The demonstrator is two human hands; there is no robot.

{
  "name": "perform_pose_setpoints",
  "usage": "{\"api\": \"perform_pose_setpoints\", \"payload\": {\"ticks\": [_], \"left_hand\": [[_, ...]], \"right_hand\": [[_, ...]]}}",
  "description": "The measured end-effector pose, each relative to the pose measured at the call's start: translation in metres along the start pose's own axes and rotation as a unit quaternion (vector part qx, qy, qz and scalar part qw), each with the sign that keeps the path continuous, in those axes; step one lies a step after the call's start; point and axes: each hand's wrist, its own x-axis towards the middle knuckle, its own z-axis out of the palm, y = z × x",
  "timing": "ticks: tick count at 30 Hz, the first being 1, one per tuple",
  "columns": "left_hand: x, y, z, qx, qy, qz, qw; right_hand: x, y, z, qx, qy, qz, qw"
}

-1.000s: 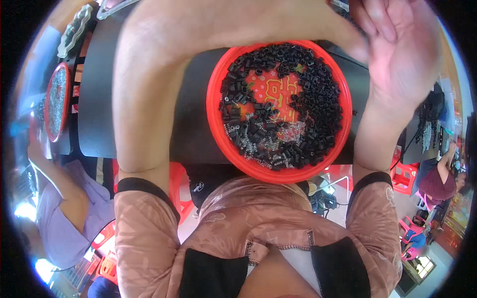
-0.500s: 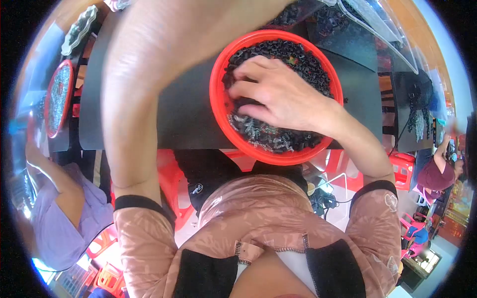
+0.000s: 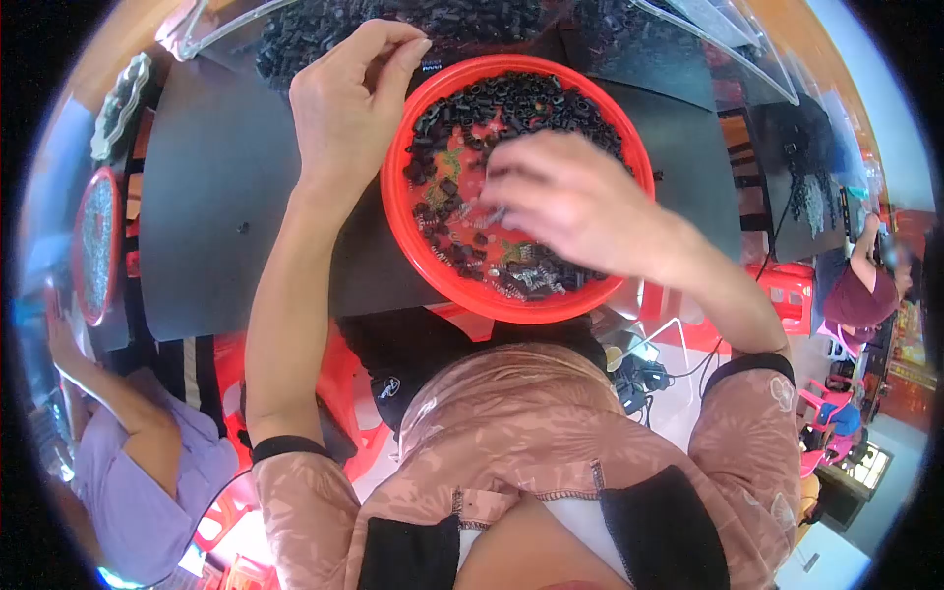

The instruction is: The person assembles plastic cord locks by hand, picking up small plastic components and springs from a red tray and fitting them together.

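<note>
A round red bowl (image 3: 395, 197) stands at the table edge before me, holding many small black tube-like pieces (image 3: 482, 96) and several thin metal springs (image 3: 536, 275). Inside it is my right hand (image 3: 575, 202), blurred, its fingers bent down over the pieces. Springs lie by those fingertips; whether any are gripped is unclear. My left hand (image 3: 344, 118) is raised beside the bowl's upper left rim. Its thumb and fingers are bent together, and what they hold, if anything, is hidden. A small dark piece shows just below the thumb tip.
Beyond the bowl is a clear bin (image 3: 315, 39) full of black pieces. The dark table (image 3: 226, 177) has one loose bit on it. At left, another red bowl (image 3: 98, 246) stands near a person in purple (image 3: 147, 472). Another person (image 3: 860, 295) is at right.
My left hand has come back from beyond the top of the view to the bowl's left side. My right hand has shifted slightly, and more of the bowl's patterned bottom now shows.
</note>
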Motion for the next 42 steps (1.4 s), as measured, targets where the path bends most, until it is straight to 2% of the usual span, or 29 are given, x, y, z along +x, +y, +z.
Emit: {"api": "perform_pose_setpoints", "payload": {"ticks": [3, 5, 7, 14, 17, 18, 21, 25, 32, 35, 42], "left_hand": [[-0.002, -0.005, 0.005, -0.004, -0.003, 0.015, 1.0], [-0.004, -0.005, 0.008, -0.004, -0.012, 0.022, 1.0], [-0.007, -0.003, 0.009, -0.006, -0.03, 0.018, 0.999], [-0.013, 0.0, 0.017, -0.013, -0.055, 0.066, 0.996], [-0.014, 0.001, 0.017, -0.002, -0.072, 0.069, 0.995], [-0.014, 0.001, 0.016, 0.003, -0.074, 0.07, 0.995], [-0.014, 0.001, 0.016, 0.01, -0.076, 0.074, 0.994], [-0.015, 0.003, 0.018, 0.012, -0.089, 0.078, 0.993], [-0.016, -0.004, 0.018, 0.003, -0.103, 0.065, 0.993], [-0.015, -0.006, 0.018, -0.003, -0.106, 0.068, 0.992], [-0.014, -0.003, 0.017, 0.001, -0.11, 0.11, 0.988]], "right_hand": [[-0.005, 0.017, -0.024, 0.047, 0.072, 0.082, 0.993], [-0.01, 0.017, -0.035, 0.039, 0.073, 0.148, 0.985], [-0.013, 0.017, -0.037, 0.041, 0.066, 0.176, 0.981], [-0.006, 0.008, -0.017, 0.066, 0.041, 0.131, 0.988], [-0.005, 0.014, -0.018, -0.11, -0.038, 0.151, 0.982], [-0.004, 0.017, -0.022, -0.143, -0.026, 0.135, 0.98], [0.0, 0.015, -0.024, -0.063, 0.027, 0.142, 0.988], [0.011, 0.007, -0.013, 0.016, 0.032, 0.114, 0.993], [0.029, 0.014, 0.007, 0.004, -0.014, 0.09, 0.996], [0.029, 0.018, 0.014, 0.004, -0.025, 0.103, 0.994], [0.031, 0.027, -0.002, 0.138, 0.084, 0.195, 0.967]]}}
